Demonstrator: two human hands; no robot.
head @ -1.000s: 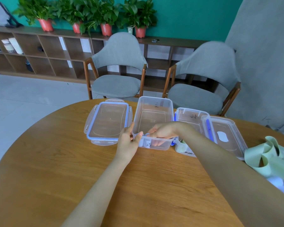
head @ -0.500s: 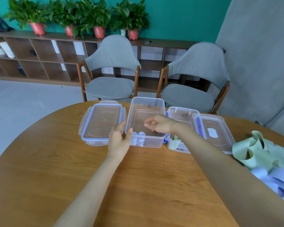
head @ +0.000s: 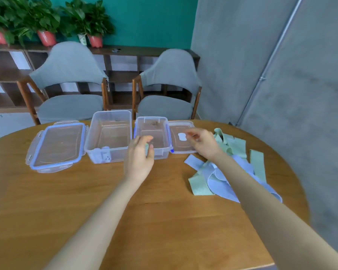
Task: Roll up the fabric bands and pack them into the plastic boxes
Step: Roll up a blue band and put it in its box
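Head view, I note: fabric bands (head: 219, 178) loose, pale green and lilac, heaped under right hand (head: 202, 142), fingers relaxed, empty. Left hand (head: 140, 158) loosely curled, empty, before smaller plastic box (head: 152, 137).

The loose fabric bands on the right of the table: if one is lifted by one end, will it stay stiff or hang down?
The loose fabric bands will probably hang limp: they lie in soft folds and curves over one another on the table. They look thin and flat, so likely light. Being tangled, one may drag its neighbours along.
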